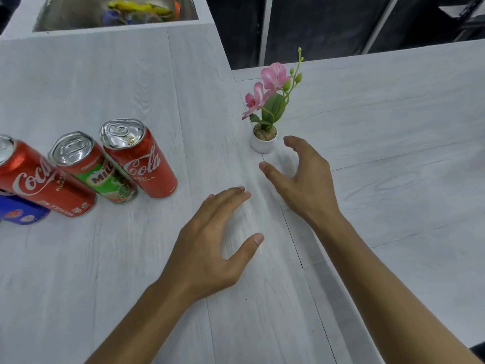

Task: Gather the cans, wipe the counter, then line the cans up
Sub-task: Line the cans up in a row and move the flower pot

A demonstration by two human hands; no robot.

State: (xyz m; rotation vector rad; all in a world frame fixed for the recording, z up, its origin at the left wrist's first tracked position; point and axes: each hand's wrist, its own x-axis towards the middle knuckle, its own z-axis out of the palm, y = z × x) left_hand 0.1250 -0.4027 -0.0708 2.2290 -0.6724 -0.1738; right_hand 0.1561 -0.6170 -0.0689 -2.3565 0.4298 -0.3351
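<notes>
Cans stand bunched on the desk, far left; our left hand and right hand hover spread and empty near the potted orchid. We should probably wipe wide of them, steadying the pot.

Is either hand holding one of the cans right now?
No: the left hand and the right hand are both open and empty, with the cans standing apart at the left.

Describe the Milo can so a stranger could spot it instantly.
On the white wood-grain counter, cans stand clustered at the left. The Milo can stands between the left Coca-Cola can and the right Coca-Cola can. It alone has a green label.
</notes>
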